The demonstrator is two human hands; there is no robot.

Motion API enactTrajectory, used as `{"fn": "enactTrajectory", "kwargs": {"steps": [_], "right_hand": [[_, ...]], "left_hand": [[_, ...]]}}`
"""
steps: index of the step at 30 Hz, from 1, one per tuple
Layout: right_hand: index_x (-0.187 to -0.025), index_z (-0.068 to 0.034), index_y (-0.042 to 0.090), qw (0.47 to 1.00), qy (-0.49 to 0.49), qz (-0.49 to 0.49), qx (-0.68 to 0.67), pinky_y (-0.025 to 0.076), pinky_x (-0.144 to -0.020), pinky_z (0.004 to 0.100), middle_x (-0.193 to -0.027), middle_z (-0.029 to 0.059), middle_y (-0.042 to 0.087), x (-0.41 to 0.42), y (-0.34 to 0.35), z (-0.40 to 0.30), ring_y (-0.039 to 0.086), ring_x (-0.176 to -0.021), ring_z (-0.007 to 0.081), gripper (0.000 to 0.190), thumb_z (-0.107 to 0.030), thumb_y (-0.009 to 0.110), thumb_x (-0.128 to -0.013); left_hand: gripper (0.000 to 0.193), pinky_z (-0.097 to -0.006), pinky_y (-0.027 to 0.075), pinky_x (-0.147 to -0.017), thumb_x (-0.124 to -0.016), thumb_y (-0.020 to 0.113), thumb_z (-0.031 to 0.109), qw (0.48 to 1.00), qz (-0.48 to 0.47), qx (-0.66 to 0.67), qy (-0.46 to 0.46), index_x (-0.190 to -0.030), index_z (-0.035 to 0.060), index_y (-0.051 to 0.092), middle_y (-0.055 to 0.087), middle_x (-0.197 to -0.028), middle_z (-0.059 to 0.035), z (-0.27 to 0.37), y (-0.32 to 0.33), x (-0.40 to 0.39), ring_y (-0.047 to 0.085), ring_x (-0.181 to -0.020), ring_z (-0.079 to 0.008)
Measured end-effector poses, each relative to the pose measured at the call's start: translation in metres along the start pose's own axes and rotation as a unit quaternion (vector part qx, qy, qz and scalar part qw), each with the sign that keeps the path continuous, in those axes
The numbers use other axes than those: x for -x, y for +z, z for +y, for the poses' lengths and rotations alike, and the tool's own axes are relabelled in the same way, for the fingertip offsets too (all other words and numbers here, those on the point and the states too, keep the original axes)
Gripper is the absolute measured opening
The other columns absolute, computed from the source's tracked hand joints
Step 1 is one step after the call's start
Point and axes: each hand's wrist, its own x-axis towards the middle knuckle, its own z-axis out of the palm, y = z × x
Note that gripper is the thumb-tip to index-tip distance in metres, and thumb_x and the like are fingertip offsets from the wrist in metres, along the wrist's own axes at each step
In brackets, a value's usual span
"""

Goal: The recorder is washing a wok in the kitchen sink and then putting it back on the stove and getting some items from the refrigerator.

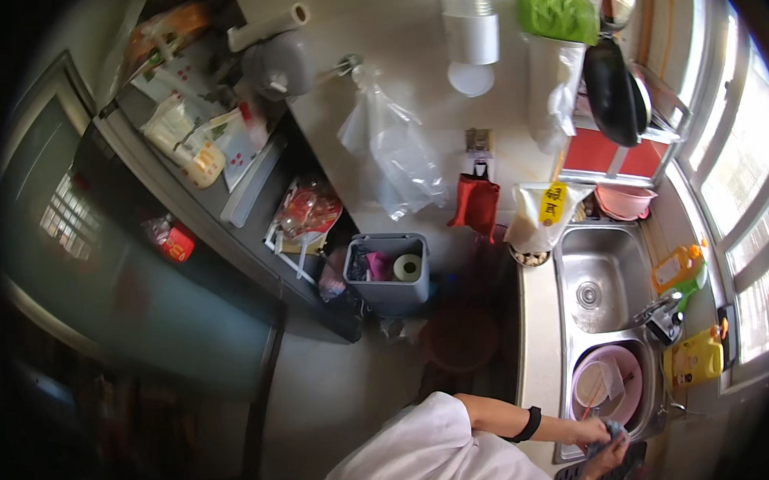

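Note:
My left hand [591, 430], on the arm with a black band, grips a bunched blue-grey cloth [614, 431] at the near end of the double sink. My right hand [606, 461] holds the same cloth from below it in the picture. Just beyond the hands, a pink basin [634, 393] sits in the near sink bowl. Inside it are a pale round bowl [591, 384], a translucent container and reddish chopsticks [593, 400]. The cloth is partly hidden by the fingers.
The steel sink bowl [610, 261] with a drain lies farther along, beside the faucet [659, 310]. Yellow and orange bottles [694, 359] line the window side. A dark ribbed mat [569, 475] lies near the hands. A grey bin [390, 288] stands on the floor.

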Motion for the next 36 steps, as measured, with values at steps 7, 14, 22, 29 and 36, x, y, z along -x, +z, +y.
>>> {"fn": "enactTrajectory", "kwargs": {"steps": [7,14,22,29,36], "right_hand": [[-0.104,-0.002,0.053,0.966,-0.073,0.159,0.188,0.041,-0.077,0.0383,-0.093,0.0169,0.054,0.002,-0.03,0.041,0.052,-0.087,0.0309,0.03,-0.021,0.055,-0.082],[-0.106,-0.002,0.051,0.906,-0.354,-0.092,0.212,0.04,-0.078,0.0405,-0.096,0.0181,0.05,0.066,0.075,0.016,0.049,-0.091,0.0332,0.033,-0.013,0.059,-0.076],[-0.096,-0.002,0.053,0.635,-0.524,-0.565,0.055,0.041,-0.078,0.043,-0.094,0.0177,0.053,0.26,0.215,-0.126,0.048,-0.093,0.0359,0.031,-0.005,0.059,-0.066],[-0.101,-0.007,0.057,0.273,-0.624,-0.71,0.18,0.044,-0.08,0.0428,-0.099,0.0184,0.057,0.432,0.326,-0.188,0.055,-0.09,0.0348,0.033,-0.029,0.055,-0.077],[-0.092,-0.006,0.061,0.125,-0.75,-0.636,0.135,0.047,-0.07,0.0439,-0.088,0.0181,0.06,0.582,0.431,-0.304,0.058,-0.08,0.0368,0.03,-0.029,0.054,-0.075]], "left_hand": [[0.037,-0.0347,0.05,-0.051,-0.069,0.057,0.018,0.995,-0.056,-0.077,0.023,-0.105,0.0081,0.058,0.059,-0.082,-0.006,0.007,-0.017,0.064,0.058,-0.064,-0.0193],[0.042,-0.0246,0.045,-0.05,-0.073,0.052,0.022,0.974,0.186,-0.047,0.122,-0.114,0.0103,0.054,0.057,-0.087,-0.0024,-0.05,-0.174,0.212,0.053,-0.067,-0.0103],[0.036,-0.0239,0.044,-0.053,-0.076,0.059,0.031,0.697,0.588,0.221,0.347,-0.108,0.0158,0.054,0.054,-0.085,0.003,-0.236,-0.194,0.568,0.049,-0.064,-0.0081],[0.031,-0.0281,0.047,-0.066,-0.078,0.059,0.024,0.338,0.778,0.387,0.361,-0.108,0.0148,0.053,0.059,-0.091,-0.0018,-0.499,-0.105,0.718,0.057,-0.077,-0.0132],[0.037,-0.036,0.049,-0.076,-0.083,0.051,0.018,0.059,0.691,0.606,0.39,-0.117,0.0065,0.045,0.054,-0.107,-0.0114,-0.523,-0.011,0.695,0.056,-0.09,-0.0246]]}}
